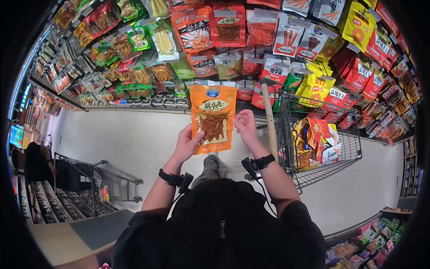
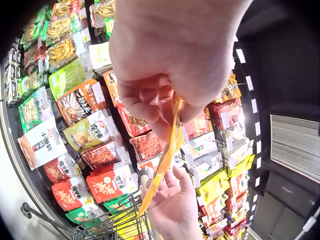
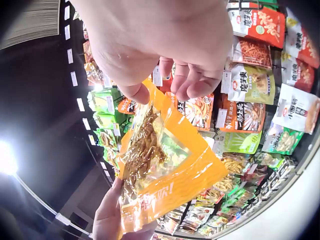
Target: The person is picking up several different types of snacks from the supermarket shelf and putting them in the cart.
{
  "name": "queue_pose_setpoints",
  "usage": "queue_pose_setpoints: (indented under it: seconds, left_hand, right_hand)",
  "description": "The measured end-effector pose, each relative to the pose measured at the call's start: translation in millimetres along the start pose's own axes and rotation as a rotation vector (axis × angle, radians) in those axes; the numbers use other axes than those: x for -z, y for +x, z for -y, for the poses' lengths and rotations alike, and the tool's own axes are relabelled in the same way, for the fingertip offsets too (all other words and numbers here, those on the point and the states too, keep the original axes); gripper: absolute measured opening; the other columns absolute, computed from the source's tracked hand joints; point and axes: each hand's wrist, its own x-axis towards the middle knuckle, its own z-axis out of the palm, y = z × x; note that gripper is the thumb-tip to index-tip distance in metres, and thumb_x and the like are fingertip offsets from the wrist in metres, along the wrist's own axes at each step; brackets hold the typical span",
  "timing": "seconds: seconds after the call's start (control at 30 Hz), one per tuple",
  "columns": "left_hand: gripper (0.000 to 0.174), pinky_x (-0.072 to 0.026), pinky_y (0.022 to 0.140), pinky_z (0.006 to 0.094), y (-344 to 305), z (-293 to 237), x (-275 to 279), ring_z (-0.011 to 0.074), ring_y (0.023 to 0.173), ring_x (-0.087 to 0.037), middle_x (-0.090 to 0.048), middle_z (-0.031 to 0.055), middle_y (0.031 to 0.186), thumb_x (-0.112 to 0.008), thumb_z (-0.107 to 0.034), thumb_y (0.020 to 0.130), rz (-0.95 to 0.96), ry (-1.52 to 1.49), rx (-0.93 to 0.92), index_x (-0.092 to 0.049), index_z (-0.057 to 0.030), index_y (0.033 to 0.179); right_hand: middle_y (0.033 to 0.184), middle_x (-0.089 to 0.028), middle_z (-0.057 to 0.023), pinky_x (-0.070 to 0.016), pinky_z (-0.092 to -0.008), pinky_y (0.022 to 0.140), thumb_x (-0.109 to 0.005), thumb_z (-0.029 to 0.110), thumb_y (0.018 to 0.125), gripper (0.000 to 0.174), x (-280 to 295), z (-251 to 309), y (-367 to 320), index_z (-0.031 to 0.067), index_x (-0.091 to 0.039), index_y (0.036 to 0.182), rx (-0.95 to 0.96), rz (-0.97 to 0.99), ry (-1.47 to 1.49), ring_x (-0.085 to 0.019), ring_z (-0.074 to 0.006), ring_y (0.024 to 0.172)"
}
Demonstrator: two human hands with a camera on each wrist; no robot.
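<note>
An orange snack pouch [image 1: 214, 119] stands upright before my body, with brown dried strips showing through its clear window. My left hand [image 1: 187, 143] grips its lower left side, thumb across the front. Seen from the left wrist, the pouch [image 2: 167, 155] is edge-on between the thumb and curled fingers of the left hand [image 2: 165, 65]. Beside the pouch's right edge, my right hand [image 1: 246, 127] has loosely bent fingers and holds nothing. In the right wrist view, the thumb of the right hand [image 3: 160, 45] is right at the orange edge of the pouch [image 3: 175, 125].
A wire shopping cart [image 1: 324, 172] with several snack packs [image 1: 318, 141] stands at my right. Ahead, a shelf is hung with snack bags [image 1: 228, 27]. Another cart [image 1: 85, 179] stands at the left, near a person [image 1: 38, 163]. A counter [image 1: 67, 242] lies at lower left.
</note>
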Motion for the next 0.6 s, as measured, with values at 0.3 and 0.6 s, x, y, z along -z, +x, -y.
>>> queue_pose_setpoints:
  seconds: [0.3, 0.6]
  left_hand:
    - [0.025, -0.0482, 0.072, 0.0249, -10.9, -0.6, -13.3, 0.0108, 0.084, -0.055, -0.056, 0.0032, 0.093, -0.058, -0.007, 0.085, -0.107, -0.022, -0.157, -0.051, -0.0007, 0.108]
    - [0.063, -0.0429, 0.088, 0.0345, -14.2, -4.6, -25.3, 0.0216, 0.121, -0.038, -0.025, 0.0058, 0.140, -0.072, -0.007, 0.069, 0.394, 0.435, -0.064, -0.046, -0.0135, 0.125]
  right_hand:
    - [0.092, -0.043, -0.0031, -0.0377, -0.0186, 0.060, -0.069, 0.011, 0.074, 0.040, -13.1, -1.5, -13.6, 0.0062, -0.044, 0.104, 0.419, 0.191, -0.600, -0.045, -0.0075, 0.075]
    - [0.104, -0.047, -0.0081, -0.0508, -0.0277, 0.064, -0.066, 0.024, 0.078, 0.049, -13.1, -5.0, -23.3, 0.0029, -0.042, 0.115, -0.093, 0.506, -0.088, -0.055, -0.0149, 0.082]
